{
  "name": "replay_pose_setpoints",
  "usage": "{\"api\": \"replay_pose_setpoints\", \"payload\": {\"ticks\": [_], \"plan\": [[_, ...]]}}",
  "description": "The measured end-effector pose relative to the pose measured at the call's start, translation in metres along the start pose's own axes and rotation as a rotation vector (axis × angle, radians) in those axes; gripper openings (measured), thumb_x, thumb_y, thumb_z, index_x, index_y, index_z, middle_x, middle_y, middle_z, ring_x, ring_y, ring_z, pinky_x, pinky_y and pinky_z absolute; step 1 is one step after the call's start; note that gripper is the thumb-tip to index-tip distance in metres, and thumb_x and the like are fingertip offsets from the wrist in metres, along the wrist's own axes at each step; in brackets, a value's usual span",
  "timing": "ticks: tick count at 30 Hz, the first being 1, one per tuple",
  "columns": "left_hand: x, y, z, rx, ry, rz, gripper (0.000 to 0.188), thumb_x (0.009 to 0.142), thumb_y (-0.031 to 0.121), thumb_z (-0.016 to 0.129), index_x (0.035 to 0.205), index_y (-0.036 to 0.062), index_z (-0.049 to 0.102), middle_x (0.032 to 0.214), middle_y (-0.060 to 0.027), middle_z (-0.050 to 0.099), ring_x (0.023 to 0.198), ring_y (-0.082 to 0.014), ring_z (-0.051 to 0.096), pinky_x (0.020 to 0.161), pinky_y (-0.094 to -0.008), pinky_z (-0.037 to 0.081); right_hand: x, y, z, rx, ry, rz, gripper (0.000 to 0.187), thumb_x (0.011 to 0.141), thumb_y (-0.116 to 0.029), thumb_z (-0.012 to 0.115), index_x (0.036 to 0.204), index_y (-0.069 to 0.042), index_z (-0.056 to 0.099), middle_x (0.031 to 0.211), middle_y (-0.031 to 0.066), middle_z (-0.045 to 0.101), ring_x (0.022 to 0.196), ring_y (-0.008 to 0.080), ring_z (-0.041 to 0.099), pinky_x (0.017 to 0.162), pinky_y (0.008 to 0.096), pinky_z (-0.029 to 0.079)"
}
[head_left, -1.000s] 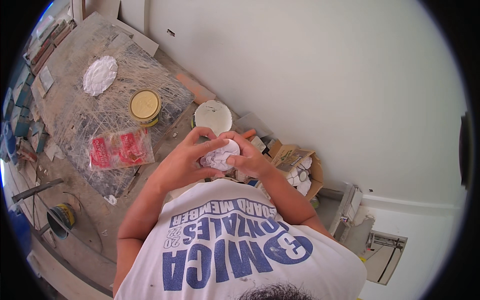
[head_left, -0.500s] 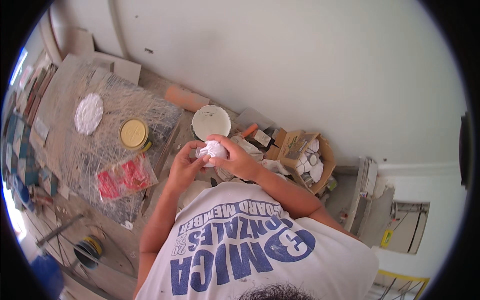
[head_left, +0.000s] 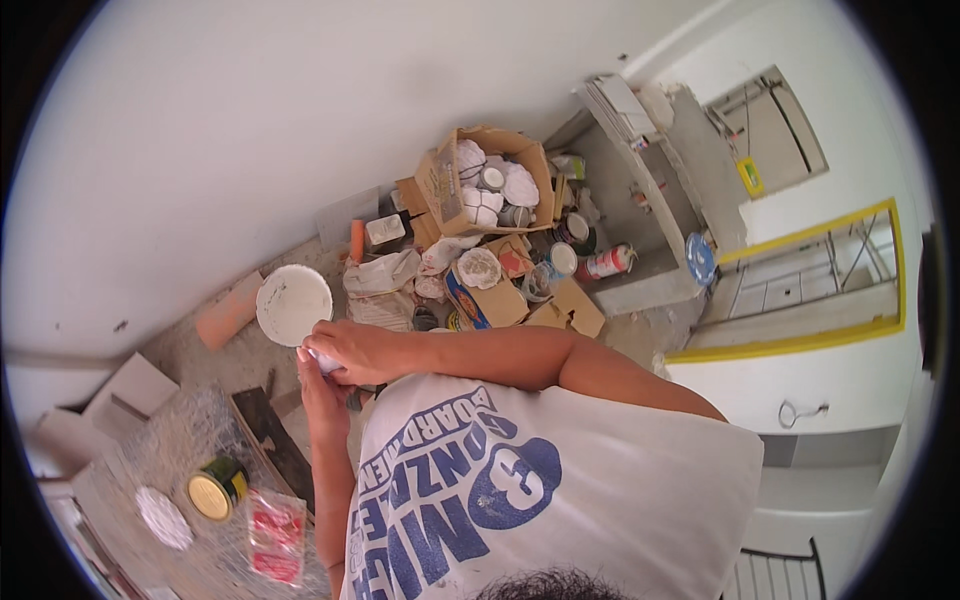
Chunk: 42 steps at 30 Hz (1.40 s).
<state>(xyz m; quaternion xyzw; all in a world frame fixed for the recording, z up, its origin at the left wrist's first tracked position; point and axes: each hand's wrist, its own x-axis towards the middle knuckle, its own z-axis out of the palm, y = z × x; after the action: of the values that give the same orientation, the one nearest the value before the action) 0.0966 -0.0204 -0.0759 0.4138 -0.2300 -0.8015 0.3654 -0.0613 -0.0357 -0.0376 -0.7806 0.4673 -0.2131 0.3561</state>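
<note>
Lower left of frame: white ruffled round (head_left: 164,517), gold-lidded can (head_left: 208,494), red-and-clear packet (head_left: 275,540) on scratched board (head_left: 205,425). Left of centre: white bucket (head_left: 293,305), just above hands. Left hand (head_left: 318,385) curled around white bundle (head_left: 324,363) from below; right hand (head_left: 350,350) closed over it from upper right. Bundle mostly hidden, long axis unclear. Upper centre: carton (head_left: 444,192) of white bundles, well apart.

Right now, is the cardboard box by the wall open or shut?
Open: the cardboard box shows white bundles through its uncovered top.
</note>
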Motion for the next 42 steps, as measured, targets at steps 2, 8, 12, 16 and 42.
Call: {"api": "replay_pose_setpoints", "payload": {"ticks": [2, 8, 12, 16, 42], "plan": [[0.020, 0.002, 0.028, 0.069, 0.079, 0.001, 0.048, 0.109, 0.054, 0.036, 0.130, 0.0140, 0.050, 0.103, -0.0015, 0.064, 0.080, -0.0107, 0.064, 0.062, -0.0258, 0.050, -0.008, 0.010, -0.017, 0.030, 0.139, 0.069, 0.054, 0.081, -0.010, 0.075, 0.129, -0.004, 0.052, 0.122, 0.0201, 0.058, 0.109, 0.0415, 0.061, 0.093, 0.0478, 0.051], [0.075, 0.015, 0.086, -0.033, -0.095, -0.119, 0.041, 0.109, 0.050, 0.043, 0.112, 0.0128, 0.060, 0.088, -0.0007, 0.063, 0.067, -0.0115, 0.053, 0.056, -0.0275, 0.040, -0.053, 0.063, -0.101, 0.661, 0.244, 0.249, 0.074, 0.085, -0.019, 0.082, 0.146, -0.003, 0.044, 0.137, 0.0173, 0.056, 0.126, 0.0283, 0.057, 0.104, 0.0422, 0.050], [0.099, 0.015, 0.153, -0.058, -0.095, -0.201, 0.040, 0.110, 0.047, 0.042, 0.111, 0.0100, 0.058, 0.087, -0.0038, 0.061, 0.063, -0.0120, 0.048, 0.054, -0.0277, 0.038, -0.094, 0.090, -0.162, 0.462, 0.313, 0.188, 0.075, 0.085, -0.023, 0.083, 0.146, -0.003, 0.046, 0.140, 0.0172, 0.053, 0.129, 0.0285, 0.054, 0.108, 0.0444, 0.046], [0.135, -0.034, 0.205, 0.109, -0.132, -0.147, 0.040, 0.111, 0.040, 0.042, 0.130, 0.0075, 0.054, 0.110, -0.0068, 0.062, 0.092, -0.0141, 0.060, 0.072, -0.0301, 0.051, -0.109, 0.153, -0.180, -0.043, 0.562, -0.177, 0.055, 0.088, -0.020, 0.076, 0.137, -0.005, 0.054, 0.140, 0.0187, 0.051, 0.128, 0.0350, 0.053, 0.101, 0.0460, 0.049], [0.201, -0.111, 0.311, 0.369, -0.024, -0.267, 0.039, 0.104, 0.041, 0.054, 0.132, 0.0140, 0.051, 0.119, -0.0057, 0.061, 0.103, -0.0205, 0.066, 0.077, -0.0360, 0.054, -0.169, 0.275, -0.279, 0.402, 0.764, -0.198, 0.018, 0.094, -0.023, 0.061, 0.091, -0.006, 0.064, 0.088, 0.0083, 0.061, 0.091, 0.0290, 0.060, 0.089, 0.0436, 0.046]]}}
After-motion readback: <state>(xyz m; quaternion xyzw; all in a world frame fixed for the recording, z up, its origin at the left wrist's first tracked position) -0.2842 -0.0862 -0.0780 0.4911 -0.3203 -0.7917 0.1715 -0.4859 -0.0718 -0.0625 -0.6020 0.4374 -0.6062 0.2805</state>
